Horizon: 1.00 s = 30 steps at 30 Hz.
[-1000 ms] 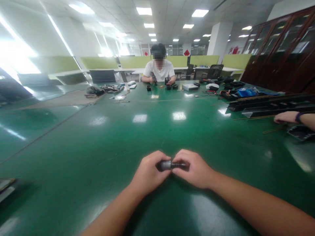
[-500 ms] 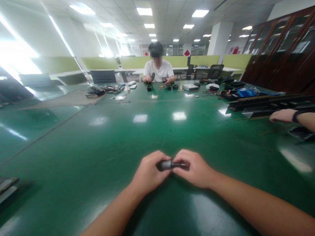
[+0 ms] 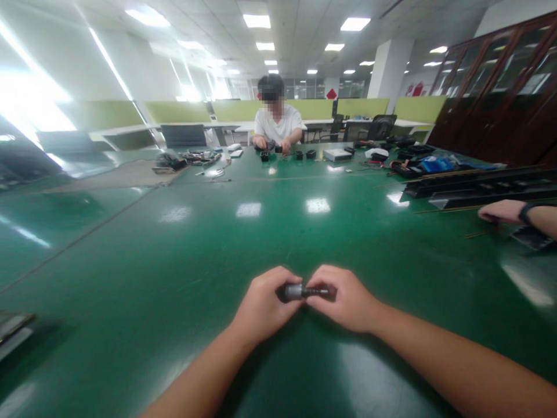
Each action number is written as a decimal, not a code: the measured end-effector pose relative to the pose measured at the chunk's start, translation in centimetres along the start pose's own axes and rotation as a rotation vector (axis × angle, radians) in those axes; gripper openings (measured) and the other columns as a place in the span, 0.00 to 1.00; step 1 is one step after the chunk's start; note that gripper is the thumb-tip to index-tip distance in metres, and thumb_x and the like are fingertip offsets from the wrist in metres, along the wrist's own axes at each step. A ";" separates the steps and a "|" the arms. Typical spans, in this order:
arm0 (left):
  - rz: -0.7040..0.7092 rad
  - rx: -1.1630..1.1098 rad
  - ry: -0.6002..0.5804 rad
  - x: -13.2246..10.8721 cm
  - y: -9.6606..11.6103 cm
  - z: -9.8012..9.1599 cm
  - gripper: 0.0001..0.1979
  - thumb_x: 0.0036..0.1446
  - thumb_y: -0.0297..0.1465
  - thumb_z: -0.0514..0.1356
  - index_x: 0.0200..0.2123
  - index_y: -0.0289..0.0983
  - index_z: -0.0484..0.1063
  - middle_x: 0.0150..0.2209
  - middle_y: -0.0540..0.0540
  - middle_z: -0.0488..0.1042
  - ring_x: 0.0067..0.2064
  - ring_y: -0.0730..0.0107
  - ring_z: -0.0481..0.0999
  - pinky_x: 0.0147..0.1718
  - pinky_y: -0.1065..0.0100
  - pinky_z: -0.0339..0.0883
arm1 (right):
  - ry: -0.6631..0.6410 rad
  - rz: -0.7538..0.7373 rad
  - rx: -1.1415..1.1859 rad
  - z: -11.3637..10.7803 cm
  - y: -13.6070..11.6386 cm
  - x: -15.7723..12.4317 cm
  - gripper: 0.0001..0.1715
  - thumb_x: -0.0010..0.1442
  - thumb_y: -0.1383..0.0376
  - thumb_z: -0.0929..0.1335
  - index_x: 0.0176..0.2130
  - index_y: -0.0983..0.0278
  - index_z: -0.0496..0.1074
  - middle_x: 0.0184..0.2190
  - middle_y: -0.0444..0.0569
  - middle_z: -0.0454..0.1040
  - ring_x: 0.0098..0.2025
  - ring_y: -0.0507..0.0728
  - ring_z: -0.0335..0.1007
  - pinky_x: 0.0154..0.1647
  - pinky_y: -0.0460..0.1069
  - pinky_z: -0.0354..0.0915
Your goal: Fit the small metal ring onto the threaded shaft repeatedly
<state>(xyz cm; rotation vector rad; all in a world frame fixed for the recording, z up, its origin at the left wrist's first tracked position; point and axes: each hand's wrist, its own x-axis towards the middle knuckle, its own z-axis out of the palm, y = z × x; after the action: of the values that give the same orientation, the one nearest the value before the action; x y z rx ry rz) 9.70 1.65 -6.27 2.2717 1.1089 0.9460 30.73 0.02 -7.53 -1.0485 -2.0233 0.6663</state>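
Just above the green tabletop (image 3: pixel 209 244), both hands hold one small part, a grey cylinder with a narrow dark shaft (image 3: pixel 294 291). My left hand (image 3: pixel 263 302) is closed around the cylinder's left end, which its fingers partly hide. With thumb and fingers, my right hand (image 3: pixel 346 299) pinches the dark shaft, whose metallic tip shows inside the grip. The part lies roughly level, pointing left to right. Its exact kind cannot be made out.
Across the table sits a person in a white shirt (image 3: pixel 278 122), hands on small black parts. Another person's hand (image 3: pixel 502 211) reaches in at right beside long black channels (image 3: pixel 478 184). Tools and cables (image 3: pixel 187 159) lie at the far left, and a flat stack (image 3: pixel 15 331) at the near left.
My hands and the part have hardly moved. The person opposite has leaned forward and brought both hands down together. The hand at the right has shifted slightly.
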 end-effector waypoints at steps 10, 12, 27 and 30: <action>0.000 0.006 0.004 0.1 0.0 -0.1 0.08 0.49 0.27 0.67 0.36 0.38 0.76 0.34 0.49 0.77 0.36 0.68 0.76 0.37 0.69 0.67 | 0.017 0.021 -0.012 -0.1 -0.1 0.0 0.04 0.55 0.69 0.73 0.35 0.62 0.76 0.31 0.45 0.74 0.32 0.54 0.69 0.34 0.48 0.62; 0.004 0.009 0.007 0.1 0.0 -0.1 0.08 0.50 0.27 0.67 0.36 0.38 0.76 0.34 0.49 0.77 0.36 0.68 0.76 0.37 0.69 0.67 | 0.026 0.032 -0.013 -0.1 0.0 0.0 0.04 0.55 0.69 0.73 0.34 0.63 0.76 0.30 0.45 0.74 0.32 0.53 0.69 0.33 0.47 0.62; -0.002 0.020 0.014 0.1 -0.4 -0.2 0.09 0.50 0.27 0.68 0.36 0.39 0.75 0.34 0.51 0.77 0.36 0.70 0.75 0.36 0.70 0.66 | 0.058 0.063 -0.019 -0.1 -0.2 0.1 0.03 0.55 0.70 0.72 0.33 0.64 0.77 0.29 0.45 0.74 0.31 0.53 0.68 0.32 0.47 0.61; -0.007 0.023 0.018 0.1 -0.5 -0.3 0.09 0.49 0.27 0.68 0.36 0.40 0.75 0.34 0.51 0.76 0.36 0.71 0.75 0.36 0.70 0.66 | 0.061 0.067 -0.018 -0.1 -0.1 0.1 0.03 0.55 0.70 0.72 0.33 0.64 0.77 0.29 0.45 0.74 0.31 0.53 0.68 0.32 0.47 0.61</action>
<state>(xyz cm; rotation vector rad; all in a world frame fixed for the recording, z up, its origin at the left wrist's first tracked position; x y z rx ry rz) 9.22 2.06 -6.38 2.2803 1.1398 0.9583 30.69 0.04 -7.36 -1.1376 -1.9526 0.6441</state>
